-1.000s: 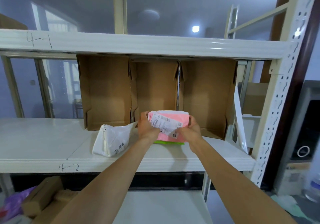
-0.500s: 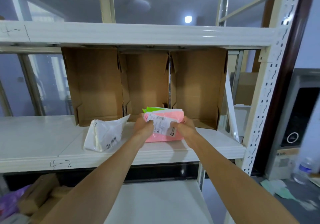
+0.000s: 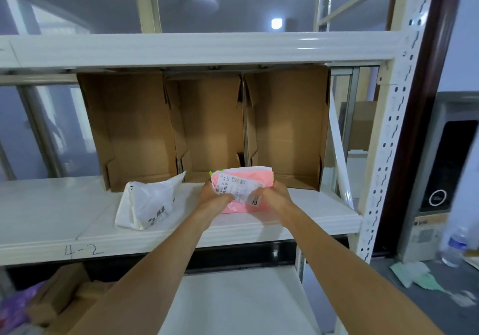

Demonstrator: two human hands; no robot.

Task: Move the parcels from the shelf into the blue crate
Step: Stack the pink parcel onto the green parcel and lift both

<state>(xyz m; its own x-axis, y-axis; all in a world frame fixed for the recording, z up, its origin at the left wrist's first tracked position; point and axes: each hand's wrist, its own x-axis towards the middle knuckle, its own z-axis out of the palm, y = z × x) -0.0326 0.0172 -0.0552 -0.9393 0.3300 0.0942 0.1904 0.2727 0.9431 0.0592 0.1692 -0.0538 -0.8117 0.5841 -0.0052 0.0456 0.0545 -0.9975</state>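
Note:
A pink parcel (image 3: 261, 179) with a white shipping label sits at the front of the white shelf (image 3: 305, 219); a sliver of green parcel shows at its upper left edge. My left hand (image 3: 213, 194) grips its left side and my right hand (image 3: 274, 196) grips its right side. A white plastic parcel (image 3: 149, 201) lies on the shelf to the left of my hands. The blue crate is not in view.
Three open cardboard boxes (image 3: 207, 124) stand on their sides at the back of the shelf. A white upright (image 3: 388, 127) frames the shelf on the right. Brown boxes (image 3: 59, 298) lie on the lower level at left. A water bottle (image 3: 453, 246) stands on the floor at right.
The view has shifted a little to the right. Both hands have gathered the pink parcel with the green one and drawn it slightly toward the shelf's front edge.

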